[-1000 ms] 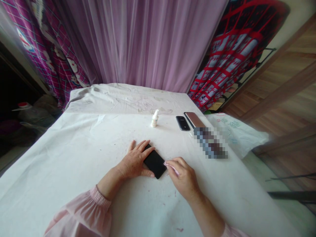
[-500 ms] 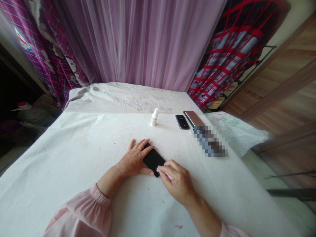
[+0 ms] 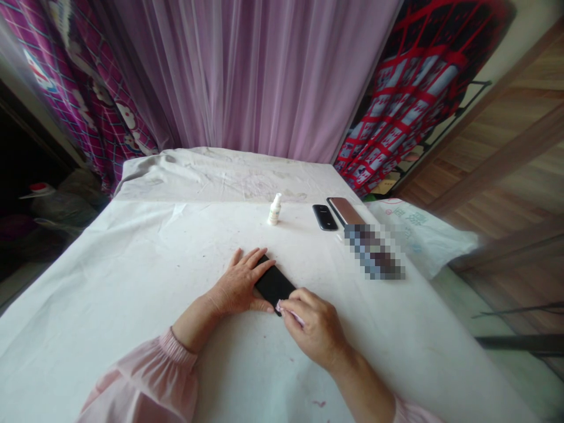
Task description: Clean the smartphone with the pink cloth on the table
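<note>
– What is the left hand point(image 3: 238, 288) touching?
– A black phone point(image 3: 274, 282), flat on the white-covered worktop point(image 3: 132, 282); the hand lies spread across its far left side.
– And the right hand point(image 3: 317, 326)?
– It pinches a small pink cloth point(image 3: 279, 305) at the phone's near end.
– Anything beyond?
– A white bottle point(image 3: 274, 211) standing upright, and, to its right, a smaller dark phone point(image 3: 325, 218) beside a brown flat object point(image 3: 347, 210).

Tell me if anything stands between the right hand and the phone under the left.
Visibly, only the pink wad pinched in the right hand, at the near end of the phone; the left hand, on its left side, isn't between them.
</note>
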Action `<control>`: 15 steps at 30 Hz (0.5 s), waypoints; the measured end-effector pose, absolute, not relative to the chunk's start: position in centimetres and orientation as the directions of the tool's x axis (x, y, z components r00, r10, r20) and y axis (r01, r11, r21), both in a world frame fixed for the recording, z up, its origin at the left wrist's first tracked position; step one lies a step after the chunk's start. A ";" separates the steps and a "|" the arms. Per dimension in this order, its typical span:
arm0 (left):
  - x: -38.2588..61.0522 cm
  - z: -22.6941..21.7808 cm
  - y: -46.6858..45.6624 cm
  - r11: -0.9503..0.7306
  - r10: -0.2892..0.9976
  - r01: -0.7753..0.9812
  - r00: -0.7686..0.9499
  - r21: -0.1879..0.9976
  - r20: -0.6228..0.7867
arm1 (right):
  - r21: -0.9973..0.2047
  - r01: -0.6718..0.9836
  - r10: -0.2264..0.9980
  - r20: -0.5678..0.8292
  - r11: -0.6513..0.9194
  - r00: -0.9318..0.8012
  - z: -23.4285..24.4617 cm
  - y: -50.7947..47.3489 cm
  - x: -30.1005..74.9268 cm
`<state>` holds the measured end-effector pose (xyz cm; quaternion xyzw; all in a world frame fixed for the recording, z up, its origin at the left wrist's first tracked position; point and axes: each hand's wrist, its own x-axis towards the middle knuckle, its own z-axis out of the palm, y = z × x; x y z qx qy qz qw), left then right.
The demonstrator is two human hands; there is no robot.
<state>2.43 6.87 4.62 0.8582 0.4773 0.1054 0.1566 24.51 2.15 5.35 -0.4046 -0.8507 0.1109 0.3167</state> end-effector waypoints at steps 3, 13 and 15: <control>2.4 4.5 6.9 -0.493 0.853 0.785 0.522 0.375 0.027 | -0.435 0.636 0.765 0.460 0.637 -0.451 5.4 2.4 24.9; 2.4 4.6 6.7 -0.493 0.852 0.779 0.522 0.386 0.035 | -0.422 0.706 0.802 0.473 0.569 -0.364 5.1 3.1 26.1; 2.4 4.6 6.8 -0.495 0.852 0.779 0.522 0.386 0.038 | -0.421 0.702 0.798 0.478 0.574 -0.366 5.1 3.1 26.0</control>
